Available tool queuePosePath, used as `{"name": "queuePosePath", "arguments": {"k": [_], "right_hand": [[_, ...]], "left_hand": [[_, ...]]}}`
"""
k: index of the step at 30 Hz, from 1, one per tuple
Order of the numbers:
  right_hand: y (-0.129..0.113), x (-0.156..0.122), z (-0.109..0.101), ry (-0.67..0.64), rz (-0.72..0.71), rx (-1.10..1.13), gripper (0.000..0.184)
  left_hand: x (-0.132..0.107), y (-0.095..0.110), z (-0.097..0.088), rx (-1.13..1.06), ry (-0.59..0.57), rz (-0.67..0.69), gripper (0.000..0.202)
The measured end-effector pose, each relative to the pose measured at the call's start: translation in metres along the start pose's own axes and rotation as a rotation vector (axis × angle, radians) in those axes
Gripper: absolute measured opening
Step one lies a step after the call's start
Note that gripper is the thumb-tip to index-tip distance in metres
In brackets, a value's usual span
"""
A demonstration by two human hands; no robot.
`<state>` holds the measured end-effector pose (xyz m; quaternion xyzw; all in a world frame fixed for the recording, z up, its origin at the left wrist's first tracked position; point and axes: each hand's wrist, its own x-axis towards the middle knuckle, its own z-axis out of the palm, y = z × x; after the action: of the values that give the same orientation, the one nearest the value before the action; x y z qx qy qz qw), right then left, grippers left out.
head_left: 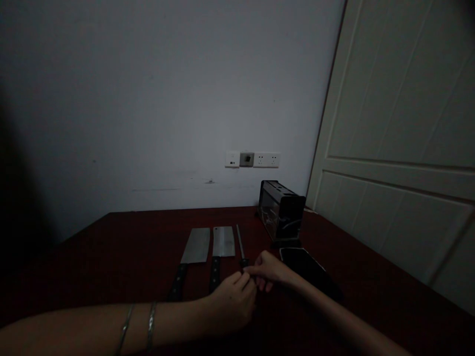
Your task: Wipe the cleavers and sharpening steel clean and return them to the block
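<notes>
My left hand is closed, its curled fingers meeting those of my right hand. The right thumb and fingers pinch by the dark handle of a sharpening steel, whose thin rod points away from me. Both hands cover the rest of that handle; whatever the left fingers hold is hidden. Left of the steel lies a cleaver with a black riveted handle, partly behind my left hand. Another, broader cleaver rests beside it, its handle end behind my left forearm.
A dark knife block with slots on top stands at the back right of the dark red table. In front of it lies a flat black object with a pale edge. Behind are a wall with sockets and, at right, a pale panelled door.
</notes>
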<state>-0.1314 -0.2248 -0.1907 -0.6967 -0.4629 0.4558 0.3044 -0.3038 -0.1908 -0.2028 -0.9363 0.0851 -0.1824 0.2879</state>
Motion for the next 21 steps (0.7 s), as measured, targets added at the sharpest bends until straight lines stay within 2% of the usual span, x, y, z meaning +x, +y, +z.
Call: {"name": "queuePosePath", "arguments": {"k": [5, 7, 9, 12, 13, 15, 17, 18, 20, 21], "right_hand": [[-0.012, -0.022, -0.017, -0.001, -0.043, -0.002, 0.039], [-0.022, -0.038, -0.033, 0.007, -0.111, 0.002, 0.042], [-0.034, -0.057, -0.059, 0.071, -0.232, 0.044, 0.041], [-0.05, -0.083, -0.11, 0.293, -0.402, 0.112, 0.034], [-0.054, -0.09, -0.129, 0.406, -0.441, 0.169, 0.029], [-0.057, -0.099, -0.165, 0.64, -0.484, 0.314, 0.016], [-0.057, -0.098, -0.194, 0.834, -0.558, 0.451, 0.012], [-0.055, -0.094, -0.206, 0.904, -0.585, 0.487, 0.012], [-0.05, -0.081, -0.223, 0.974, -0.555, 0.489, 0.013], [-0.047, -0.072, -0.229, 0.968, -0.513, 0.477, 0.013]], "left_hand": [[0.011, -0.015, -0.02, -0.032, 0.045, -0.03, 0.03], [0.019, -0.03, -0.029, -0.04, 0.075, -0.072, 0.033], [0.03, -0.051, -0.038, -0.059, 0.112, -0.135, 0.036], [0.056, -0.087, -0.047, -0.161, 0.174, -0.302, 0.032], [0.067, -0.1, -0.05, -0.238, 0.198, -0.379, 0.03], [0.09, -0.126, -0.053, -0.478, 0.253, -0.583, 0.029], [0.114, -0.149, -0.055, -0.821, 0.287, -0.844, 0.032], [0.125, -0.159, -0.055, -1.035, 0.257, -0.958, 0.034], [0.144, -0.175, -0.052, -1.207, 0.177, -1.038, 0.044], [0.151, -0.18, -0.049, -1.277, 0.13, -1.056, 0.05]]}}
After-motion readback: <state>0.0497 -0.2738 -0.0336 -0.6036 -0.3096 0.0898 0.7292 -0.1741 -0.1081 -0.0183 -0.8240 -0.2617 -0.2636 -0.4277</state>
